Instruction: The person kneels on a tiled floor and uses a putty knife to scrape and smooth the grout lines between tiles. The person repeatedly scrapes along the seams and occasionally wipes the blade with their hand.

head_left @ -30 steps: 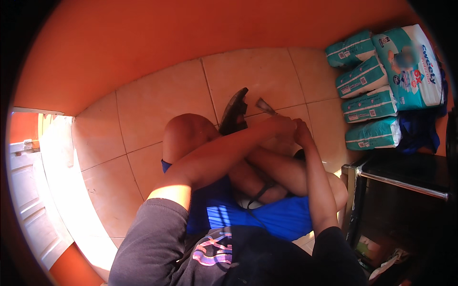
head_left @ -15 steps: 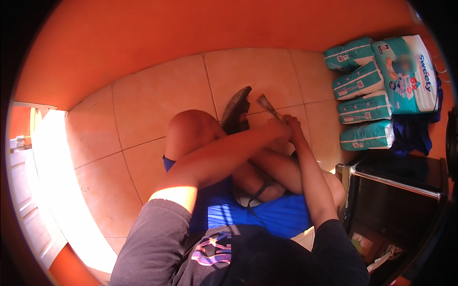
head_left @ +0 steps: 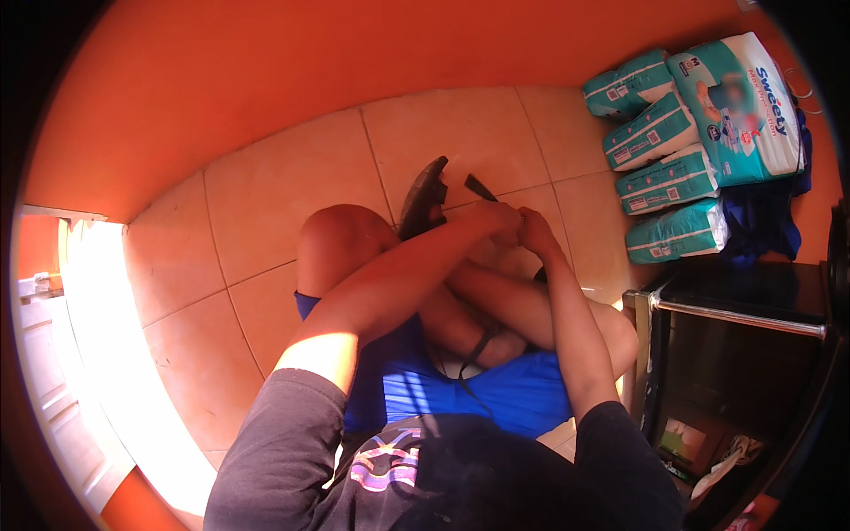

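Just to the right of the shoe we held up a flat dark strip, its wider end pointing away from us and its lower end hidden at our hands. Half a second earlier it had shown a paler, broader face; now it looked darker and narrower, which we judged to mean that it was being tilted, with the work on it going on. Our left hand was below and right of the shoe, where the strip ran out of sight. Our right hand, farther right of the shoe, met the left. Both seemed curled, but we could not tell how far the fingers were closed or which hand bore the grip. Below the shoe, toward us, were blue shorts; well to its right stood teal-and-white diaper packs and, lower down, a black cabinet.
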Demonstrator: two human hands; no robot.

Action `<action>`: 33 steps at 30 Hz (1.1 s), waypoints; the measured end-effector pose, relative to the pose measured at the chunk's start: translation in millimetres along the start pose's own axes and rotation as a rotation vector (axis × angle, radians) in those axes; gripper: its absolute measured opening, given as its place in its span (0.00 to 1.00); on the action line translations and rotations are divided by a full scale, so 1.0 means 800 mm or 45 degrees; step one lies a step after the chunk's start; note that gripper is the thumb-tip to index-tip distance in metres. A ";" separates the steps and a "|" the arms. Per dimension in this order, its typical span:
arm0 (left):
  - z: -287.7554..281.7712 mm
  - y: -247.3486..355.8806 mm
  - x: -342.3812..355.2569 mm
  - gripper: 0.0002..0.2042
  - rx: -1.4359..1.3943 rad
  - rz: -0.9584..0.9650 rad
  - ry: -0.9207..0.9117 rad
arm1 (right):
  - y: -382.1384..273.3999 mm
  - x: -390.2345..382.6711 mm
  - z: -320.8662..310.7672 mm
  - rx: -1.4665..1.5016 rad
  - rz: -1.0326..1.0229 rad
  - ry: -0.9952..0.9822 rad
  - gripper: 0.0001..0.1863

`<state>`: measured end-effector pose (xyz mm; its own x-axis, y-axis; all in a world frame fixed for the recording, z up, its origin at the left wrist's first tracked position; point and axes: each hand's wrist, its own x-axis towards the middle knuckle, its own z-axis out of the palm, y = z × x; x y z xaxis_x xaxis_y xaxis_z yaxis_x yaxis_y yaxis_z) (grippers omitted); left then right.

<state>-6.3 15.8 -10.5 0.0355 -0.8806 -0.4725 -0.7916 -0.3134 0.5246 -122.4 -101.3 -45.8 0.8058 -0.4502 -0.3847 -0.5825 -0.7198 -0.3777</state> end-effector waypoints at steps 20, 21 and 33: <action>-0.014 -0.032 -0.006 0.25 -0.255 -0.079 0.516 | -0.052 -0.029 -0.036 0.437 0.154 -0.318 0.18; -0.016 -0.037 -0.008 0.23 -0.303 -0.053 0.552 | -0.052 -0.028 -0.032 0.385 0.167 -0.302 0.17; -0.042 -0.029 -0.082 0.13 -0.596 0.209 0.737 | -0.066 -0.087 -0.075 1.038 0.140 0.325 0.21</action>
<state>30.3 68.7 32.3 0.3559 -0.9344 0.0169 -0.4779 -0.1664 0.8625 -141.0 -63.5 51.2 0.6827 -0.6704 -0.2907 -0.4750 -0.1048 -0.8737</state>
